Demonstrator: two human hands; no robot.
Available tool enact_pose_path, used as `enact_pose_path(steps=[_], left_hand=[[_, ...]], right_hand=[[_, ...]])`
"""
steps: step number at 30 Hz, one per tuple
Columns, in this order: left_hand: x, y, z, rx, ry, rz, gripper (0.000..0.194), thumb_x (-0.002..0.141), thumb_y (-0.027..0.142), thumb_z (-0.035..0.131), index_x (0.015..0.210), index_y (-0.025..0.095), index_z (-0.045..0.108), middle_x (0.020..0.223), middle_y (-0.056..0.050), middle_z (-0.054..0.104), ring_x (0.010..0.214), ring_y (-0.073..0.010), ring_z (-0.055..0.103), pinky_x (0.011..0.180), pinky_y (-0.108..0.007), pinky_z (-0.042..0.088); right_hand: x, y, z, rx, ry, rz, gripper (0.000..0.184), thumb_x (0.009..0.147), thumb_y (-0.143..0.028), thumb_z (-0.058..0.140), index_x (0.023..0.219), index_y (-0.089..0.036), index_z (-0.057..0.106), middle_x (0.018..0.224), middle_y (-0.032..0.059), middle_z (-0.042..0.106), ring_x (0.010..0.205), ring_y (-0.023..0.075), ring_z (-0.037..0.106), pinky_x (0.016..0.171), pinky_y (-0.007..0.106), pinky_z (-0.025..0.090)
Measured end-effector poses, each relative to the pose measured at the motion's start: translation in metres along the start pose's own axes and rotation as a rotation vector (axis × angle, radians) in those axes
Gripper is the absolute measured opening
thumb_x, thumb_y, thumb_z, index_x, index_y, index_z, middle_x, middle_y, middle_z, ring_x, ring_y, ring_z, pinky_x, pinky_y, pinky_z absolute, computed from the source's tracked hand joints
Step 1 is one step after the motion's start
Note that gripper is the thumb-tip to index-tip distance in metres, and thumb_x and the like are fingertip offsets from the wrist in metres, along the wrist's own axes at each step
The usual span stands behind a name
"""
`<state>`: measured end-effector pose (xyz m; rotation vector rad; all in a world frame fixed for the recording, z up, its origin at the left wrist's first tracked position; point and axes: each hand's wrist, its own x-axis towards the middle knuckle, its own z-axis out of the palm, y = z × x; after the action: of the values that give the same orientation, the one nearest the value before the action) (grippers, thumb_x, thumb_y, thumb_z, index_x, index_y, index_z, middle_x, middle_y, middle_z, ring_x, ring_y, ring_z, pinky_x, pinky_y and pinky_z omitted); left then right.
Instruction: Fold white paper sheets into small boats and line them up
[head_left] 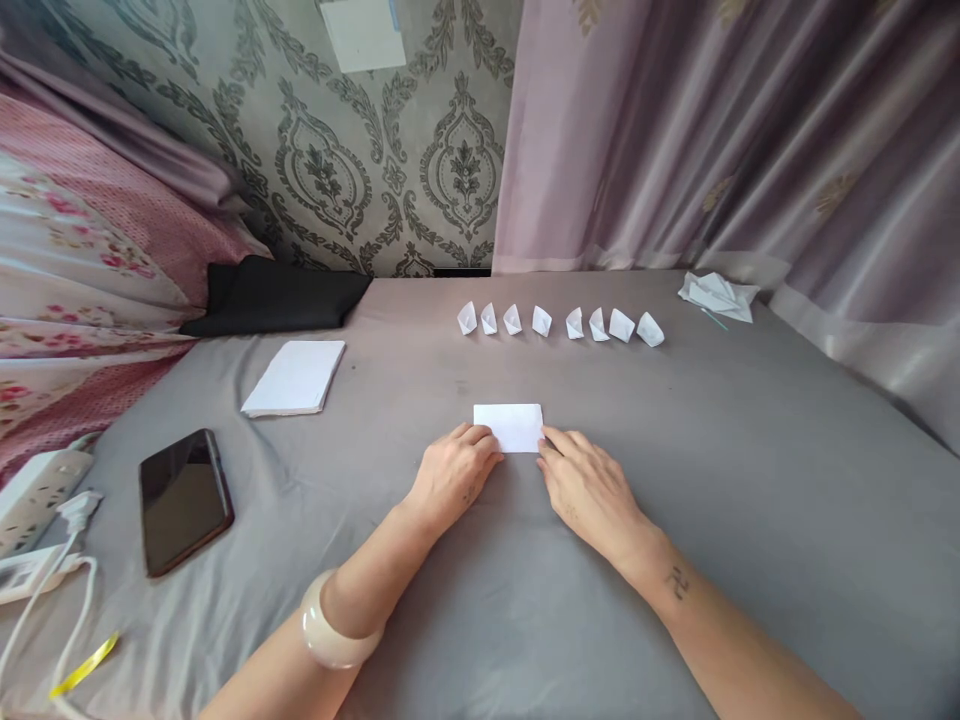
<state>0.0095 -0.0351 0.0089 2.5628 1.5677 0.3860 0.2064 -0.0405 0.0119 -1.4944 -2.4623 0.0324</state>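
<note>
Evenly spread pressure should serve best with the paper, which lies flat on the grey cloth between the 2 hands, on the near side of 8 small paper shapes. The left hand has its fingers on the lower left corner; the right hand touches the right edge. Both stand apart, and whether either pinches from below I cannot tell. I would keep the edges square, steady 1 side while the other hand presses, and run any crease down firmly, since soft cloth probably dulls a fold.
</note>
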Motion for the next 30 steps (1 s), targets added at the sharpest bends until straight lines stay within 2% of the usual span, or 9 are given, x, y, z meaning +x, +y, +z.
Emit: enact_pose_path(steps=[4,8,10,12,14,17,23,27,30], left_hand=[[0.006,-0.004,0.005,0.042,0.019,0.097,0.029,0.096,0.024,0.037,0.089,0.021,0.064,0.092,-0.008,0.064,0.084,-0.0205,0.057,0.073,-0.032,0.043],[0.009,-0.004,0.003,-0.145,0.162,0.059,0.027,0.094,0.025,0.039,0.086,0.019,0.065,0.09,-0.009,0.066,0.084,-0.0198,0.058,0.077,-0.033,0.042],[0.009,-0.002,0.0,-0.435,0.307,-0.108,0.025,0.092,0.031,0.044,0.087,0.019,0.066,0.089,-0.007,0.067,0.082,-0.0185,0.059,0.078,-0.031,0.042],[0.009,0.001,-0.002,-0.842,0.394,-0.331,0.026,0.089,0.039,0.051,0.085,0.018,0.066,0.08,-0.005,0.067,0.075,-0.016,0.058,0.072,-0.028,0.044],[0.009,0.004,-0.002,-1.229,0.38,-0.5,0.029,0.084,0.044,0.058,0.08,0.017,0.066,0.071,-0.002,0.064,0.066,-0.0131,0.056,0.065,-0.025,0.043],[0.009,0.009,-0.001,-1.54,0.263,-0.578,0.031,0.078,0.046,0.065,0.078,0.015,0.067,0.068,-0.001,0.064,0.063,-0.0109,0.055,0.063,-0.023,0.043],[0.012,0.011,0.002,-1.612,0.166,-0.602,0.034,0.071,0.041,0.074,0.092,0.015,0.068,0.079,-0.003,0.071,0.068,-0.0127,0.062,0.064,-0.023,0.048],[0.012,0.004,0.005,-1.51,0.149,-0.624,0.033,0.073,0.041,0.071,0.087,0.011,0.069,0.073,-0.004,0.069,0.058,-0.0095,0.057,0.054,-0.02,0.045],[0.011,0.001,0.008,-1.475,0.152,-0.632,0.036,0.077,0.041,0.067,0.097,0.011,0.065,0.065,-0.001,0.065,0.054,-0.0102,0.056,0.053,-0.021,0.046]], right_hand=[[0.006,0.008,0.003,0.109,0.032,0.069,0.022,0.089,-0.019,0.046,0.095,-0.024,0.067,0.108,0.0067,0.066,0.095,0.0237,0.059,0.072,0.035,0.048],[0.014,0.012,0.006,0.392,0.146,0.211,0.032,0.085,-0.027,0.054,0.117,-0.024,0.058,0.118,0.0081,0.062,0.106,0.0247,0.058,0.081,0.036,0.049],[0.018,0.012,0.007,0.636,0.194,0.337,0.046,0.082,-0.035,0.059,0.126,-0.022,0.052,0.126,0.0108,0.057,0.113,0.0255,0.055,0.088,0.038,0.049],[0.022,0.011,0.005,0.969,0.135,0.451,0.057,0.079,-0.043,0.064,0.128,-0.02,0.049,0.128,0.012,0.056,0.115,0.025,0.055,0.09,0.039,0.049],[0.024,0.009,0.003,1.321,-0.017,0.489,0.056,0.079,-0.047,0.064,0.126,-0.019,0.051,0.122,0.0116,0.062,0.109,0.0236,0.06,0.089,0.038,0.049],[0.025,0.004,0.001,1.613,-0.169,0.501,0.045,0.078,-0.049,0.065,0.11,-0.017,0.062,0.1,0.0091,0.071,0.088,0.0212,0.066,0.078,0.035,0.051],[0.024,0.0,0.0,1.521,-0.127,0.586,0.034,0.069,-0.046,0.073,0.076,-0.014,0.065,0.065,0.0007,0.066,0.057,0.0119,0.057,0.055,0.025,0.043],[0.025,0.002,-0.001,1.498,-0.123,0.589,0.049,0.071,-0.042,0.072,0.11,-0.015,0.058,0.07,-0.0006,0.067,0.062,0.0137,0.06,0.058,0.026,0.046],[0.024,0.005,0.003,1.419,-0.048,0.568,0.064,0.074,-0.038,0.069,0.13,-0.021,0.043,0.069,-0.0036,0.066,0.059,0.0126,0.057,0.057,0.025,0.046]])
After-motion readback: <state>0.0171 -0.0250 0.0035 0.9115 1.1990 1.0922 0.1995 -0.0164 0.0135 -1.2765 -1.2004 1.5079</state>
